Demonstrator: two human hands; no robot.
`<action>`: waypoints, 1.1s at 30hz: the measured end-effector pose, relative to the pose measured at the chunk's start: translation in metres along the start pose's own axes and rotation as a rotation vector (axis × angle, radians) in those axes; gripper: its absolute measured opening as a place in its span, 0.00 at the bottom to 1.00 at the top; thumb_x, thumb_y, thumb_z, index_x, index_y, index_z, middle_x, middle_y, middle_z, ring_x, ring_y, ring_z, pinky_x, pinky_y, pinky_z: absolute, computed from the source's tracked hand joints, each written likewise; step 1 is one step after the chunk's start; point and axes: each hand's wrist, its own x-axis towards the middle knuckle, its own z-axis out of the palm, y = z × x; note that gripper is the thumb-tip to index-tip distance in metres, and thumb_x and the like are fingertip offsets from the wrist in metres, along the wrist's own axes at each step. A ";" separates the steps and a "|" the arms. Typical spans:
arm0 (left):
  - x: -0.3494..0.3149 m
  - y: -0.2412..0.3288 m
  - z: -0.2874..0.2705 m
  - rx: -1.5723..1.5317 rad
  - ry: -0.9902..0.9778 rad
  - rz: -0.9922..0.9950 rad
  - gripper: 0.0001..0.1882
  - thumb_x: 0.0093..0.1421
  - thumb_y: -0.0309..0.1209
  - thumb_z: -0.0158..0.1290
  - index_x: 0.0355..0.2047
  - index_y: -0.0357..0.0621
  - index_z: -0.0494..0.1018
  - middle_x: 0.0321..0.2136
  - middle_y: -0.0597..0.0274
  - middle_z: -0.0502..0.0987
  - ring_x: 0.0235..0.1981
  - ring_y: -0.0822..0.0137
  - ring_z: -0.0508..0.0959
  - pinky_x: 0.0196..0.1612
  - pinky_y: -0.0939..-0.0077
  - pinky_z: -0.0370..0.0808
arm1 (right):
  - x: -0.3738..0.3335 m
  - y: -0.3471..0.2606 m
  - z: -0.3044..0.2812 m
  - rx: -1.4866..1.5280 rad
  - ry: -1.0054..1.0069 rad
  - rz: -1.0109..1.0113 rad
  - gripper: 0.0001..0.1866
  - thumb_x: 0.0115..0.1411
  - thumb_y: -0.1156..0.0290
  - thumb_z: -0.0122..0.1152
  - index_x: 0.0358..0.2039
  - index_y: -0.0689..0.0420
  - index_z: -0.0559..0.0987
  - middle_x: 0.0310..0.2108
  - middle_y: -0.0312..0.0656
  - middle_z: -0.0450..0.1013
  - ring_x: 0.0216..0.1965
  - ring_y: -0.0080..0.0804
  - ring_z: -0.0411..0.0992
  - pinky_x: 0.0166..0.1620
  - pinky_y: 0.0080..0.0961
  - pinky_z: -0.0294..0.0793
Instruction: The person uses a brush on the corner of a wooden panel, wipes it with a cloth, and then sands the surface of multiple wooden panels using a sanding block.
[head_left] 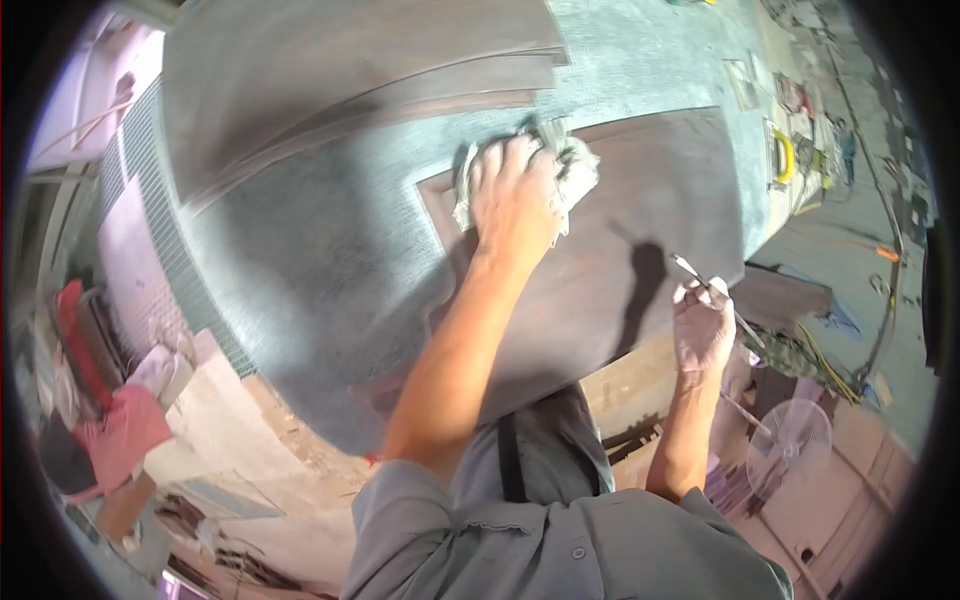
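My left hand (515,190) presses a crumpled whitish cloth (578,172) onto a large dark brown sheet (640,180), near the sheet's far left corner. Its fingers curl over the cloth. Off the sheet's right side, my right hand (705,325) is raised with a thin pen-like stick (745,328) pinched between its fingers. The stick slants, its pale tip pointing up and left; its exact kind is hard to make out. The hand's shadow falls on the sheet. Beneath lies a grey-green worktable (330,270).
More brown sheets (370,50) lie stacked at the table's far left. A yellow-handled tool (783,156) rests by the right edge. To the lower right stands a round fan (790,448). Red cloth (130,430) and boards are heaped at the left.
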 end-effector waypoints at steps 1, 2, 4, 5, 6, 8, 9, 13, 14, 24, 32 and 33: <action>-0.021 0.000 -0.016 0.041 0.042 -0.052 0.27 0.46 0.27 0.72 0.49 0.44 0.82 0.56 0.55 0.76 0.60 0.46 0.73 0.65 0.51 0.70 | -0.003 -0.001 -0.011 -0.003 -0.023 0.013 0.09 0.67 0.66 0.69 0.40 0.55 0.79 0.37 0.38 0.78 0.47 0.37 0.78 0.59 0.40 0.78; -0.045 0.000 -0.035 0.081 0.090 -0.108 0.26 0.46 0.27 0.72 0.49 0.42 0.82 0.58 0.55 0.76 0.61 0.45 0.73 0.65 0.51 0.71 | -0.006 0.000 -0.017 -0.009 -0.052 0.027 0.10 0.67 0.64 0.69 0.39 0.55 0.78 0.38 0.37 0.77 0.48 0.37 0.78 0.60 0.40 0.78; -0.113 -0.011 -0.062 0.081 0.049 -0.170 0.24 0.50 0.28 0.70 0.48 0.37 0.81 0.59 0.51 0.76 0.63 0.42 0.73 0.65 0.48 0.72 | -0.019 0.003 -0.020 -0.047 -0.062 0.068 0.09 0.67 0.66 0.68 0.38 0.55 0.77 0.37 0.37 0.77 0.48 0.37 0.78 0.59 0.40 0.78; -0.150 -0.020 -0.072 0.126 0.058 -0.137 0.23 0.51 0.29 0.69 0.48 0.36 0.81 0.59 0.49 0.77 0.63 0.41 0.74 0.65 0.47 0.72 | -0.022 0.007 -0.026 -0.055 -0.087 0.089 0.08 0.66 0.67 0.67 0.38 0.55 0.77 0.37 0.38 0.77 0.48 0.37 0.78 0.59 0.40 0.79; -0.183 -0.028 -0.085 0.173 0.070 -0.103 0.23 0.53 0.30 0.69 0.49 0.35 0.81 0.59 0.48 0.77 0.63 0.40 0.74 0.64 0.47 0.73 | -0.024 0.008 -0.029 -0.062 -0.115 0.109 0.08 0.66 0.68 0.67 0.38 0.55 0.77 0.36 0.38 0.77 0.48 0.38 0.78 0.58 0.40 0.79; -0.242 -0.026 -0.122 0.250 -0.022 -0.161 0.23 0.55 0.33 0.68 0.49 0.34 0.81 0.58 0.46 0.79 0.63 0.40 0.75 0.65 0.47 0.73 | -0.041 0.015 -0.016 -0.052 -0.082 0.102 0.05 0.67 0.72 0.64 0.39 0.58 0.78 0.34 0.40 0.76 0.42 0.36 0.78 0.52 0.40 0.77; -0.266 -0.023 -0.145 0.308 -0.020 -0.168 0.19 0.57 0.31 0.66 0.48 0.37 0.81 0.59 0.47 0.79 0.62 0.41 0.76 0.63 0.47 0.74 | -0.050 0.017 -0.013 -0.043 -0.128 0.090 0.04 0.67 0.73 0.63 0.39 0.58 0.78 0.33 0.40 0.76 0.41 0.36 0.78 0.51 0.39 0.78; -0.375 -0.041 -0.235 0.454 -0.175 -0.355 0.17 0.57 0.29 0.63 0.47 0.40 0.82 0.56 0.47 0.79 0.57 0.41 0.78 0.58 0.50 0.77 | -0.077 0.018 -0.029 -0.068 -0.275 0.076 0.04 0.70 0.73 0.62 0.39 0.59 0.77 0.36 0.37 0.75 0.42 0.35 0.79 0.55 0.43 0.81; -0.398 -0.046 -0.255 0.499 -0.207 -0.423 0.19 0.55 0.27 0.64 0.48 0.39 0.82 0.55 0.46 0.79 0.56 0.40 0.78 0.58 0.50 0.77 | -0.087 0.020 -0.034 -0.078 -0.269 0.093 0.04 0.70 0.73 0.62 0.39 0.59 0.77 0.37 0.36 0.74 0.42 0.35 0.79 0.55 0.44 0.81; -0.356 -0.113 -0.266 0.202 0.307 -0.362 0.23 0.56 0.26 0.66 0.53 0.35 0.78 0.51 0.43 0.80 0.55 0.37 0.78 0.60 0.52 0.73 | -0.159 0.120 -0.018 -0.137 -0.237 0.137 0.03 0.69 0.78 0.65 0.41 0.59 0.81 0.38 0.44 0.83 0.44 0.35 0.81 0.56 0.38 0.81; -0.292 -0.155 -0.190 0.210 0.456 -0.180 0.23 0.53 0.24 0.65 0.51 0.33 0.77 0.53 0.41 0.78 0.54 0.35 0.76 0.59 0.45 0.71 | -0.147 0.193 0.060 -0.410 -0.314 -0.201 0.05 0.66 0.84 0.67 0.41 0.63 0.82 0.42 0.44 0.83 0.44 0.31 0.83 0.51 0.28 0.81; -0.292 -0.157 -0.188 0.183 0.432 -0.178 0.24 0.54 0.22 0.65 0.52 0.32 0.78 0.54 0.41 0.78 0.56 0.37 0.76 0.61 0.45 0.71 | -0.146 0.199 0.061 -0.466 -0.286 -0.228 0.06 0.65 0.84 0.68 0.42 0.64 0.82 0.43 0.45 0.83 0.44 0.32 0.83 0.51 0.29 0.82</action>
